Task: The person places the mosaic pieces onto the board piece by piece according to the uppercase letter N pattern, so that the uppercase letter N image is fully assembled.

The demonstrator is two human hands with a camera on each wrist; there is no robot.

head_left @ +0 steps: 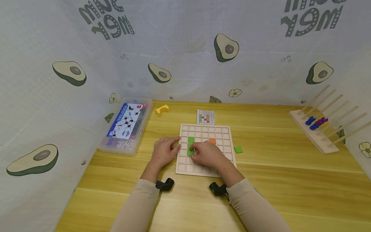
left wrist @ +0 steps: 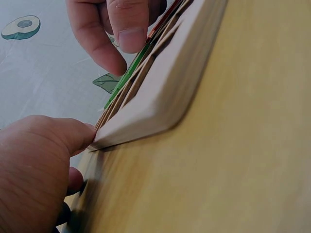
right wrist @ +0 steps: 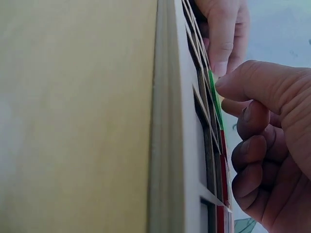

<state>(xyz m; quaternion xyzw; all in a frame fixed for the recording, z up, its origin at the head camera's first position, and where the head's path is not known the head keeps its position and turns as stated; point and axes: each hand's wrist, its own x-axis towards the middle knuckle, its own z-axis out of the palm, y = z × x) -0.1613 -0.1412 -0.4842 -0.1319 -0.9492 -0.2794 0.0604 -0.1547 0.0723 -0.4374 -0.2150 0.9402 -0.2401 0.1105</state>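
Note:
A pale wooden grid board (head_left: pixel 185 168) lies on the table with green tiles (head_left: pixel 191 139) in one column and an orange tile (head_left: pixel 212 140) farther right. My right hand (head_left: pixel 209 154) reaches over the board, thumb and index finger at opposite edges of the lowest green tile in that column; its other fingers are curled. Red tiles (right wrist: pixel 224 174) show in the right wrist view, hidden under this hand from above. My left hand (head_left: pixel 164 150) rests at the board's left edge, its thumb (left wrist: pixel 80 133) touching the side. A loose green tile (head_left: pixel 238 149) lies right of the board.
Behind the board lies a printed pattern card (head_left: pixel 206 117) with coloured squares. At the left are a clear plastic box (head_left: pixel 126 125) with a molecule picture and a yellow arch block (head_left: pixel 163 109). A wooden peg stand (head_left: pixel 314 132) with blue and purple beads stands at right.

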